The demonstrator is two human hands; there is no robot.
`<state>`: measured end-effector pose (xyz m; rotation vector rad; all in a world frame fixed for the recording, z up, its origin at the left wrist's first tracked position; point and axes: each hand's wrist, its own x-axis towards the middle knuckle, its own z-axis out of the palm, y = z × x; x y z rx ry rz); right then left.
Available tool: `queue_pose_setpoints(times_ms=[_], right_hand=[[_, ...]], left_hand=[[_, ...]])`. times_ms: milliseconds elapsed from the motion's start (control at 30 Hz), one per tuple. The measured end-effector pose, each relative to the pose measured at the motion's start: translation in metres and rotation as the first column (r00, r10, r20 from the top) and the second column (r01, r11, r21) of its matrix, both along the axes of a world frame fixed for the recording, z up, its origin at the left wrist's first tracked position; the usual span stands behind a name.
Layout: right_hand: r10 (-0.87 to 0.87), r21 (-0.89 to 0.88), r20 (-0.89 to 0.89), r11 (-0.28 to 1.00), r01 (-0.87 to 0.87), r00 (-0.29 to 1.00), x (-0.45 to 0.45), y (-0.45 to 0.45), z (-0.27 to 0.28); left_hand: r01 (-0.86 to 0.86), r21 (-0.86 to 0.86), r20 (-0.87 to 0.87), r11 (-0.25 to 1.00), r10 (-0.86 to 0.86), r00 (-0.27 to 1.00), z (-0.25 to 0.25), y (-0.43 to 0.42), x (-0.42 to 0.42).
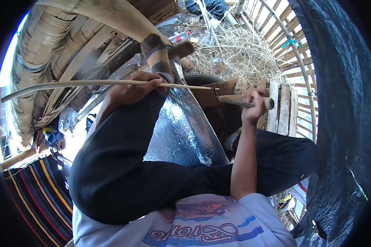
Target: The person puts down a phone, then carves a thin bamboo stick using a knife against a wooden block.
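Note:
A long, pale bamboo strip runs across the view, its left end curving down. My left hand is closed around it above my raised knee, thumb along the strip. In my right hand is a wooden-handled tool, fingers wrapped round its thick handle. A thin dark metal part at the tool's left end stands close to the strip's right tip; whether they touch I cannot tell. Behind the tip is a brown wooden board. Below the strip, between my legs, lies a shiny silver sheet.
A thick bamboo pole slants in from the upper left beside a woven bamboo wall. Dry straw covers the ground ahead. Wooden slats and a dark tarp are on the right. A striped cloth lies lower left.

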<state>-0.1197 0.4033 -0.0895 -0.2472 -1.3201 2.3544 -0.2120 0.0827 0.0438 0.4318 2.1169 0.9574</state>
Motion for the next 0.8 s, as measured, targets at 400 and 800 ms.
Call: queue_pose_setpoints(times_ms=[400,800], right_hand=[[-0.369,-0.372,0.334,0.794,0.481,0.867,0.001,0.033,-0.026],[-0.374,-0.424,0.412,0.729,0.538,0.831,0.0,0.039,-0.047]], left_hand=[[-0.111,-0.128,-0.073,0.986,0.102,0.992,-0.002,0.002,-0.002],[-0.256,0.937,0.043,0.237,0.649,0.76,0.036,-0.008,0.015]])
